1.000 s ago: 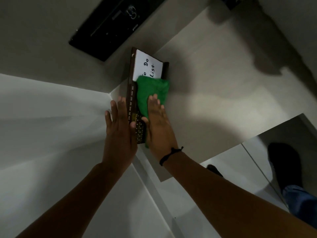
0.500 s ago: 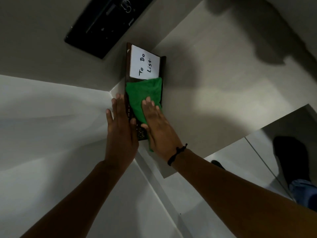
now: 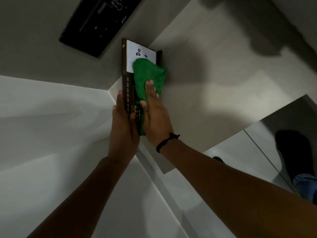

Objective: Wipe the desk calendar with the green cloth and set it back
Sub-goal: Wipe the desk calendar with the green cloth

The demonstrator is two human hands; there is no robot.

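Note:
The desk calendar (image 3: 127,86) is a dark brown board with month names along one side and a white note pad (image 3: 137,50) at its far end. It stands at the corner of a pale shelf. My left hand (image 3: 122,127) grips its near left edge, thumb on the front. My right hand (image 3: 154,112) lies flat on the green cloth (image 3: 147,78), pressing it against the calendar's face. The cloth covers the lower part of the note pad and hides some of its writing.
A black flat device (image 3: 96,23) sits on the wall side behind the calendar. The pale shelf top (image 3: 214,93) stretches right. White cabinet surfaces (image 3: 42,134) lie to the left and below. A foot (image 3: 291,152) shows on the floor at lower right.
My right hand slid the green cloth back up the calendar face onto the note pad, covering part of the writing. My left hand kept its grip on the near edge.

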